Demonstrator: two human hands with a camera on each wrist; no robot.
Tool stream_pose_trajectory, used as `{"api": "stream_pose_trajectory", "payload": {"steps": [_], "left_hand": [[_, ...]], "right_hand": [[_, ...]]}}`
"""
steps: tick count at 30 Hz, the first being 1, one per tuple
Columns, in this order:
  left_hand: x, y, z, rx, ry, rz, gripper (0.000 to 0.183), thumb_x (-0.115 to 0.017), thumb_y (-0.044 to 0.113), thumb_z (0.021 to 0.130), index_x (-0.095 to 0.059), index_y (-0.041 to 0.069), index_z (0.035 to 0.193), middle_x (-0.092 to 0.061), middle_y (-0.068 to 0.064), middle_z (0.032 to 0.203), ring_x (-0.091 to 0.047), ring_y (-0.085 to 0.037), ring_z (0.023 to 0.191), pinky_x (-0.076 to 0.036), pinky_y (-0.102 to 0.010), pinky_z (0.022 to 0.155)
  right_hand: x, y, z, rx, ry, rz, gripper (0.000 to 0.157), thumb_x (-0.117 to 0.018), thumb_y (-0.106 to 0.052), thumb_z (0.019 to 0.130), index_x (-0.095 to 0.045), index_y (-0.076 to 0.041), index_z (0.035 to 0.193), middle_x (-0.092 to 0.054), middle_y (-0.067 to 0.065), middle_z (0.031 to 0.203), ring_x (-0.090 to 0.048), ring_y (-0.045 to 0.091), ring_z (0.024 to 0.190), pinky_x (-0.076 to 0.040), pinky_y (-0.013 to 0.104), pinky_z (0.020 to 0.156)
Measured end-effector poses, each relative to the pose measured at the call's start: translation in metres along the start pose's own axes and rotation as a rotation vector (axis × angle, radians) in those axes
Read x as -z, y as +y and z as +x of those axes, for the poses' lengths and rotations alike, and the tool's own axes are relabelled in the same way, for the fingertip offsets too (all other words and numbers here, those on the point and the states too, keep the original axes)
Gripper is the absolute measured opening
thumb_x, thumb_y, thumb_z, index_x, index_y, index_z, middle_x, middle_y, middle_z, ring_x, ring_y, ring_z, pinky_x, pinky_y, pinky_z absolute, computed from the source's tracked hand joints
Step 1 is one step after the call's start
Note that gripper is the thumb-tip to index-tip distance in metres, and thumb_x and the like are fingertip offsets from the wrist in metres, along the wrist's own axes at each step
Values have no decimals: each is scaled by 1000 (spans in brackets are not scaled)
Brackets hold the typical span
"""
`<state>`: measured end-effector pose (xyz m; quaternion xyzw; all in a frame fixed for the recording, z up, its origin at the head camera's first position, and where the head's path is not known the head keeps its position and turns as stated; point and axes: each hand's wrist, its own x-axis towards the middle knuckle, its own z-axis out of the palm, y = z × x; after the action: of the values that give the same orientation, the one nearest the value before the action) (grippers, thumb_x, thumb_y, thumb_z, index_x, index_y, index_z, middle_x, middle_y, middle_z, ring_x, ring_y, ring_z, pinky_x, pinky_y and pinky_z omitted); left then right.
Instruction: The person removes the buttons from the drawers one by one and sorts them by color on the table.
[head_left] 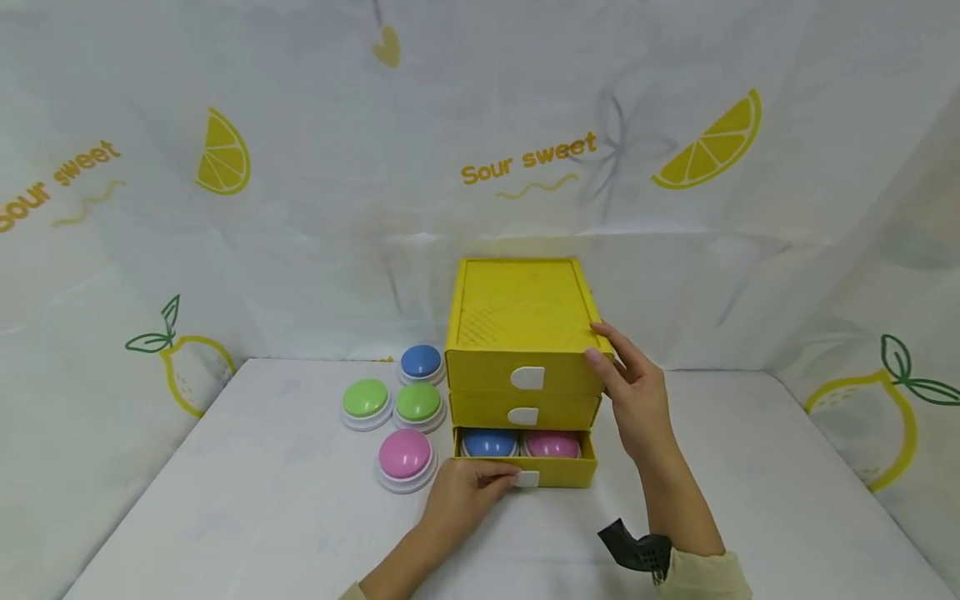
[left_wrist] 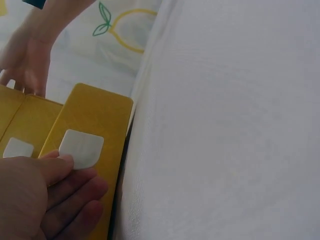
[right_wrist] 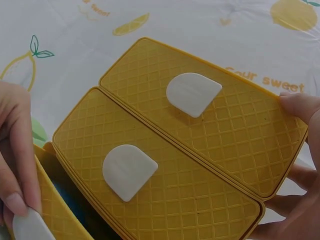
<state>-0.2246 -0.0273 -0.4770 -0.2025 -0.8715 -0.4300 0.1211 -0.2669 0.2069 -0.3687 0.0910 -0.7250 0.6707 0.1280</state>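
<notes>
Nearest the camera, a pale sleeve (head_left: pixel 352 592) is seen at the lower edge, between seven and eight o'clock from the cabinet (head_left: pixel 525 304), which is set on a white table (head_left: pixel 225 500). Farthest left, just below nine o'clock, a green button (head_left: pixel 365 397) is laid; next, at eight, a pink button (head_left: pixel 404 453) is found, then a second green button (head_left: pixel 418 402) and, at nine, a blue button (head_left: pixel 421 360). At seven, the tab (head_left: pixel 528 479) of the bottom drawer (head_left: pixel 562 474) is pinched between thumb and finger by the left hand (head_left: pixel 462 496). That drawer is drawn partly out toward six; inside, a second blue button (head_left: pixel 490 442) and a second pink button (head_left: pixel 552 444) are held side by side. At twelve, lemon-print cloth (head_left: pixel 315 250) is hung. Toward three, the cabinet's front right corner is gripped by the right hand (head_left: pixel 637 392), its thumb placed on the front and its fingers bent round the side. At five, a black strap (head_left: pixel 636 547) is worn.
</notes>
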Motion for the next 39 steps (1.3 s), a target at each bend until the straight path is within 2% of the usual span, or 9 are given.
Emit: {"api": "stream_pose_trajectory", "payload": {"steps": [9,13,19,24,28,31,35,39], "left_hand": [[4,10,-19,2,-52,-79,10,-78,10,86,-83,11,95,-80,-2,86,-61,11,69,-53,-12,60],[5,13,-28,-3,-72,-111,10,-78,8,87,-83,10,96,-80,-3,86,-62,12,67,-54,-12,60],[9,17,-37,31,-112,-162,10,-77,10,88,-82,9,97,-80,-5,89,-63,13,68,-55,-12,61],[13,20,-40,49,-154,-189,11,-76,12,90,-82,9,99,-80,-3,89,-62,11,69,-55,-13,62],[23,28,-35,38,-207,-90,12,-75,18,91,-82,14,101,-80,4,91,-62,12,74,-54,-10,66],[35,42,-27,11,-210,-44,14,-74,20,92,-81,14,103,-80,5,91,-63,11,75,-54,-10,66],[45,58,-5,16,-201,-114,15,-75,16,91,-80,10,104,-79,2,88,-65,7,73,-55,-13,67],[45,59,20,67,-300,-180,18,-76,13,90,-79,8,107,-79,0,95,-66,4,80,-56,-14,74]], "right_hand": [[-2,-2,-1,-21,4,12,47,-58,-28,104,-50,-17,149,-41,4,160,-57,0,122,-50,10,95],[-2,-2,-1,-13,4,20,47,-58,-27,104,-50,-16,148,-41,5,160,-58,-1,121,-51,10,94],[-2,-3,-1,-17,9,28,47,-58,-25,103,-50,-14,148,-40,5,160,-58,-2,120,-51,10,94],[-2,-3,-1,-13,8,27,47,-58,-25,103,-50,-15,148,-40,5,161,-58,-3,120,-51,10,94],[-3,-4,-1,-10,1,33,47,-58,-25,104,-50,-14,149,-39,6,161,-57,-3,120,-50,10,95],[-4,-5,-1,-7,-1,35,48,-58,-24,104,-49,-14,149,-39,7,161,-58,-3,120,-50,10,95],[-3,-5,-2,-4,4,30,48,-57,-25,104,-49,-14,150,-38,7,162,-58,-4,120,-50,9,94],[-3,-4,-2,-8,2,35,48,-57,-25,104,-49,-14,150,-38,7,162,-58,-5,119,-51,10,94]]}}
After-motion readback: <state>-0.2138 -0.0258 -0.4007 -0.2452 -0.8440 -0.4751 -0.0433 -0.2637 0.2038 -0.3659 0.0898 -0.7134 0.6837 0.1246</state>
